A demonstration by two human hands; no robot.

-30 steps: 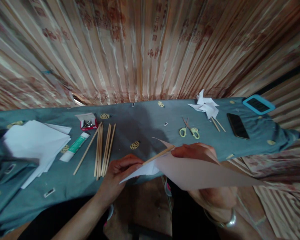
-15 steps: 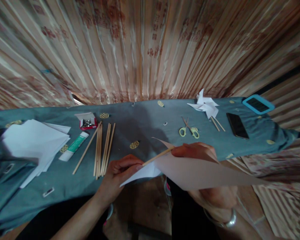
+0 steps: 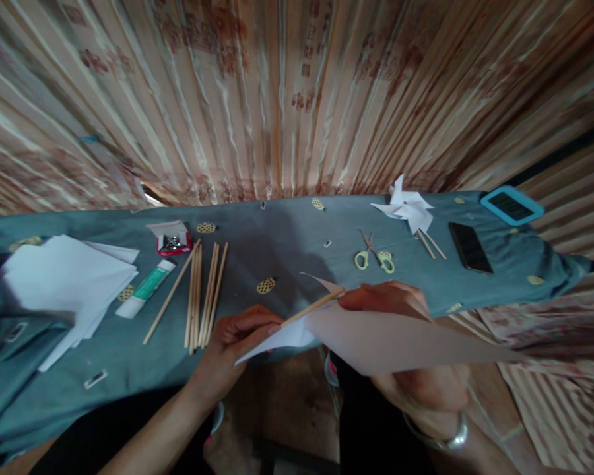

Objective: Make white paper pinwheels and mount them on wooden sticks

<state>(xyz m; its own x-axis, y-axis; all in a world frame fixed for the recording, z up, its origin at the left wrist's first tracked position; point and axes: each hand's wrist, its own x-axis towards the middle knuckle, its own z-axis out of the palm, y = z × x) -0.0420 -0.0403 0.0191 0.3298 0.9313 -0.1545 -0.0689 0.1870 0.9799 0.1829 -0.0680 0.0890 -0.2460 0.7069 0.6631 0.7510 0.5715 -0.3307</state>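
Note:
Between my hands is a white paper pinwheel (image 3: 376,336) with a thin wooden stick (image 3: 313,307) lying against it. My left hand (image 3: 237,343) is closed around the stick's lower part, thumb and fingers pressed together. At the stick's other end, my right hand (image 3: 383,298) pinches the paper where it meets the stick. A paper blade hides part of that hand, and a silver bangle circles the wrist. Any pin at the joint is too small to make out.
On the blue-green cloth (image 3: 287,231) lie several wooden sticks (image 3: 195,297), a glue stick (image 3: 147,288), a red box of metal pins (image 3: 172,241) and paper sheets (image 3: 74,284). Further right are scissors (image 3: 373,254), finished pinwheels (image 3: 406,206), a phone (image 3: 470,247) and a blue-framed device (image 3: 512,204).
Almost nothing differs. Both hands keep their hold on the stick and the pinwheel, with only a slight shift of the paper blades.

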